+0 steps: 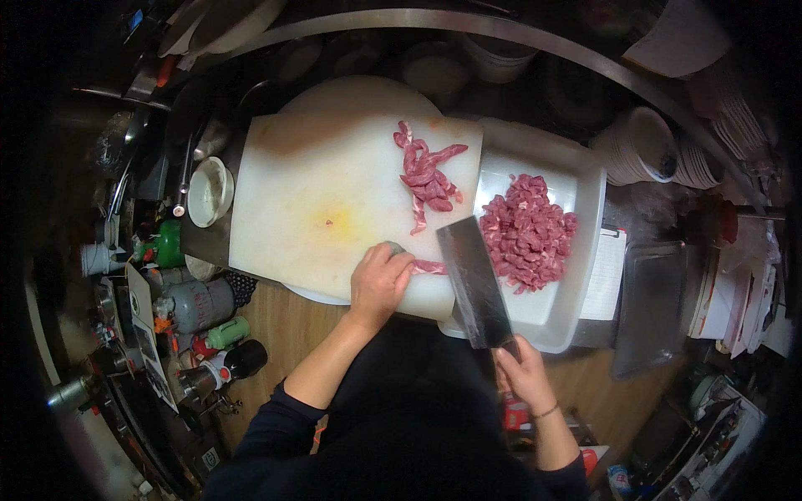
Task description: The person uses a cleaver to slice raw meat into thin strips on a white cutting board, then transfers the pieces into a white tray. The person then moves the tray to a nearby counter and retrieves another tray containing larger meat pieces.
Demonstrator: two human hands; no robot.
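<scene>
A white cutting board (294, 219) lies before me. My left hand (381, 278) rests near its front edge, its curled fingers on a small greyish thing (395, 248), perhaps a scrap of cloth, and on the end of a strip of raw red meat (430, 267). My right hand (525, 369) grips the handle of a cleaver (475, 282); the broad blade stands over the board's right edge, just right of the strip. Several more meat strips (426, 172) lie in a loose heap at the board's upper right. Cut meat pieces (529, 235) are piled in a white plastic tub (573, 294) beside the board.
A white bowl (210, 191) stands left of the board. Stacked bowls (645, 147) stand at the back right. A clipboard with paper (606, 275) and a dark tray (650, 307) lie right of the tub. A metal rail (438, 20) arches across the back.
</scene>
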